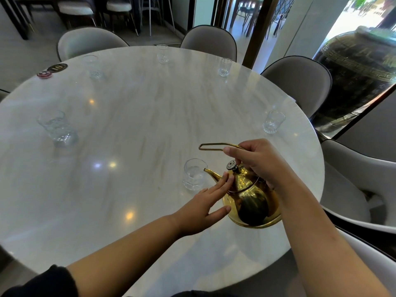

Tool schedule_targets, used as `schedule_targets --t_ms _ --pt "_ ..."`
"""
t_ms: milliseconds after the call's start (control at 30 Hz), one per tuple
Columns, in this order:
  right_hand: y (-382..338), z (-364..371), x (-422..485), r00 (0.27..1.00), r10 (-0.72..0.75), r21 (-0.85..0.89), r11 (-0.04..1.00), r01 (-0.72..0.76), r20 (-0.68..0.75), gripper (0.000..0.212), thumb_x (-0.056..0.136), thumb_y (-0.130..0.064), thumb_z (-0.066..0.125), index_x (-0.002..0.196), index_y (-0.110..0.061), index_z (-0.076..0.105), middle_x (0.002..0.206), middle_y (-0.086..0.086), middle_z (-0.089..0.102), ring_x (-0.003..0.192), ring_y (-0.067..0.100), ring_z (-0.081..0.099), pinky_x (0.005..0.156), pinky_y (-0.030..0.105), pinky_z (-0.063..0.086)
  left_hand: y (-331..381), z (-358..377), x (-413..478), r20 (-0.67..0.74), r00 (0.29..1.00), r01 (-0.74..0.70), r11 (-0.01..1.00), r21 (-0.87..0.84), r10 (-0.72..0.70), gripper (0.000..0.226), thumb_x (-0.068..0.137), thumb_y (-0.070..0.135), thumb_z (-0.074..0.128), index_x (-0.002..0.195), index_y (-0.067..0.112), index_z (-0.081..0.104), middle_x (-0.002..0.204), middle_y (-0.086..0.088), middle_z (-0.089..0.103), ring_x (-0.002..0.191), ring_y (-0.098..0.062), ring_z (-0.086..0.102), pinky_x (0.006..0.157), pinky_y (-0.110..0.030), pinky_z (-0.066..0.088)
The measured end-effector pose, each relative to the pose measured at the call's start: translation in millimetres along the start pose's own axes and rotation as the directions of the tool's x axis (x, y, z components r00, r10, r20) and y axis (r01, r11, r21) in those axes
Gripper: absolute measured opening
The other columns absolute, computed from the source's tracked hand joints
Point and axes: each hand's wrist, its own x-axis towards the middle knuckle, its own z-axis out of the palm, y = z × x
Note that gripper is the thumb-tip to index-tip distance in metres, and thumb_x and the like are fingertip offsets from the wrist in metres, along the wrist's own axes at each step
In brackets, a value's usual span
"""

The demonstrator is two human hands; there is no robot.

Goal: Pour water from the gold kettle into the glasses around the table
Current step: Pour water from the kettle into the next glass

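Pale marble table (pixel 139 125), round and glossy, filled the view, and places below are read off it as a clock with the wearer's edge at six. At about four o'clock the right hand (pixel 259 161) was clenched round the thin wire handle (pixel 214 144) of the gold kettle (pixel 250 202), gripping it near its rear end above the lid knob (pixel 231 165). The left hand (pixel 205 202) lay flat, its straight fingertips resting on the kettle's shoulder beside the lid and grasping nothing. The kettle was tipped forward, its spout (pixel 211 173) reaching the rim of the nearest glass (pixel 192 175), which seemed to hold some water; no stream could be made out. Polished metal of that kind is likely slippery and, if full, heavy at the belly, so the handle looks the right hold, with a steadying touch near the lid to stop it slipping off. The glasses appear thin and easily knocked over by the spout. Further out, five more glasses stood near the edge: at three o'clock (pixel 273 122), one o'clock (pixel 225 67), twelve o'clock (pixel 162 53), eleven o'clock (pixel 93 67) and nine o'clock (pixel 57 128). A black disc marked 10 (pixel 57 67) lay at ten o'clock, touching a red disc (pixel 44 74). Grey chairs (pixel 211 42) ringed the table, and a large dark urn (pixel 360 78) stood beyond two o'clock.
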Motion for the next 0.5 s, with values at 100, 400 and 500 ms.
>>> schedule_targets --t_ms 100,400,500 --pt "2.1 -1.1 -1.7 1.000 0.002 0.012 1.000 -0.002 -0.023 0.039 0.084 -0.036 0.067 0.056 -0.011 0.057 0.033 -0.009 0.038 0.030 0.003 0.033 0.045 0.021 0.029 0.6 -0.6 0.7 0.001 1.000 -0.010 1.000 -0.009 0.010 0.065 0.095 0.043 0.040 0.143 0.048 -0.003 0.155 0.023 -0.009 0.142 -0.015 0.021 0.117 -0.039 0.021" --pt "22.3 -1.3 -17.4 0.994 0.019 0.163 0.987 -0.001 -0.108 0.040 0.083 -0.033 0.069 0.052 -0.012 0.052 0.041 -0.007 0.037 0.037 0.008 0.031 0.042 0.021 0.029 -5.2 3.5 -0.2 0.031 0.999 -0.028 0.999 0.016 0.027 0.072 0.088 0.055 0.043 0.143 0.052 -0.003 0.154 0.026 -0.008 0.142 -0.014 0.022 0.116 -0.044 0.023" --pt "33.6 0.1 -24.2 0.988 0.035 0.268 0.963 0.007 -0.150 0.043 0.082 -0.028 0.070 0.048 -0.018 0.047 0.043 -0.006 0.033 0.038 0.008 0.027 0.041 0.020 0.027 -6.4 3.2 -0.4 0.068 0.998 -0.021 0.999 0.024 0.020 0.074 0.089 0.052 0.048 0.144 0.050 -0.003 0.155 0.024 -0.009 0.143 -0.009 0.018 0.117 -0.048 0.017"
